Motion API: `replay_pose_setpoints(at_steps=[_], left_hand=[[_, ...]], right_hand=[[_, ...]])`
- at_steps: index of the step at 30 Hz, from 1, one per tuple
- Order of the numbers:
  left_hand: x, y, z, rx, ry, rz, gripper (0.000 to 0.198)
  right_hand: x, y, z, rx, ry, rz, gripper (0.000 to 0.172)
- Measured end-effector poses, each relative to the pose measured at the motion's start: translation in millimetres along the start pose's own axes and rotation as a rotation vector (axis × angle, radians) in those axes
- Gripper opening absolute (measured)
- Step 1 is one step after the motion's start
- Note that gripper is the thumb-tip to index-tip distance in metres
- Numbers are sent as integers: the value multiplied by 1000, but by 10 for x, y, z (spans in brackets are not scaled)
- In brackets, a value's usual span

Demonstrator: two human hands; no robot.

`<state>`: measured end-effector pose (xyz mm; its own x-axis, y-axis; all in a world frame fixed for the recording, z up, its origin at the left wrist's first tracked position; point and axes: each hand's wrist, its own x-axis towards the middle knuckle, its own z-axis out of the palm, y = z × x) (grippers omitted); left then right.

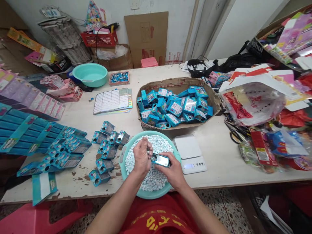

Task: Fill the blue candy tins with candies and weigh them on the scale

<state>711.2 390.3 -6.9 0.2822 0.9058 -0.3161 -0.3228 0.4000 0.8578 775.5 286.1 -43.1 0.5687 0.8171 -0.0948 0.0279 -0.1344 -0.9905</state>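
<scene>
My right hand (173,169) grips a small blue box (162,160) whose round opening faces left, over a mint-green basin. My left hand (141,156) is closed, thumb up, its fingers curled around a few small pale candies at the box's open end; they are mostly hidden. Both hands are above the basin (122,164), which is filled with pale white-blue candies (156,180). Left of the basin stand several similar blue boxes (109,151) with round openings. Just right of it sits a white kitchen scale (190,152).
A cardboard tray (141,125) of closed blue boxes lies behind the basin. Sticker sheets (110,101), a small box of blue caps (119,78) and another green basin (90,75) are at back left. Stacked blue cartons (21,130) line the left; scissors (235,135) and plastic packaging (253,100) crowd the right.
</scene>
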Motion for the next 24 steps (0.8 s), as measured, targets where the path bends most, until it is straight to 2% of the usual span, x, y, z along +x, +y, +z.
replay_pose_setpoints(at_steps=[5,8,12,15,18,20,22,24], left_hand=[[28,83,-41,-46,31,3,48],[35,64,-36,-32,43,22,48],[-5,-42,72,48,24,48,47],[-10,-91,148,105,38,71,49],[66,-91,80,130,65,96,50],[173,-85,-72,306,19,77,47],[323,-87,-244,675,-86,94,37],[489,-92,-322,1038,-168,204,19]], right_hand=[[32,62,-192,138,14,105,39],[77,71,-264,112,59,81,38],[125,11,-181,-8,0,-32,29],[126,-31,-111,-22,-22,-51,27],[121,-42,-172,-2,21,-22,29],[129,-37,-306,14,49,-15,31],[142,-20,-504,16,101,-23,32],[143,18,-740,-17,191,-13,34]])
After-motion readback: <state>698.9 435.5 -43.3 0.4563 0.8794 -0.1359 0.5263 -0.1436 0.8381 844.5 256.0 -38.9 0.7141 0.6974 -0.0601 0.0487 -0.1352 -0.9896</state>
